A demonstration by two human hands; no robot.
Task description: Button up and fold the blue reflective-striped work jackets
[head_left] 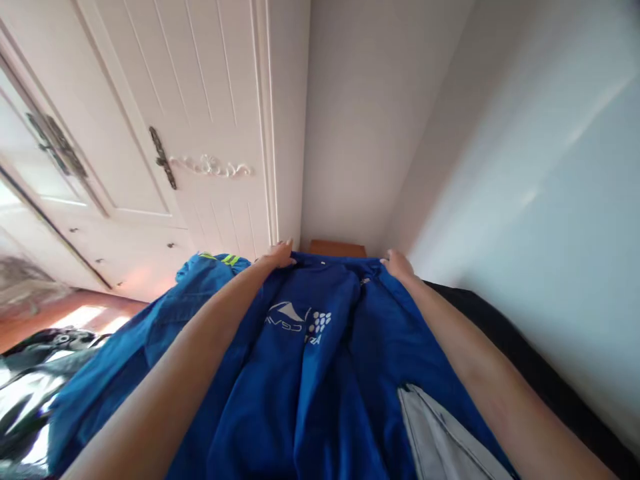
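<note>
A blue work jacket (320, 373) is spread out in front of me, held up by its top edge. My left hand (281, 254) is closed on the edge's left end, and my right hand (398, 264) grips the right end. White logos with lettering that reads backwards show on the blue cloth. A light grey panel, perhaps a pocket, lies at the lower right. To the left of my left forearm hangs more blue cloth (175, 307) with yellow-green stripes at its top; whether it is part of the same garment I cannot tell.
White wardrobe doors (200, 87) with dark metal handles stand at the left. A pale wall (540, 167) closes off the right side, with something black (465, 300) along it. A brown wooden piece (337, 249) shows behind the jacket. Black-and-white cloth (45, 380) lies lower left.
</note>
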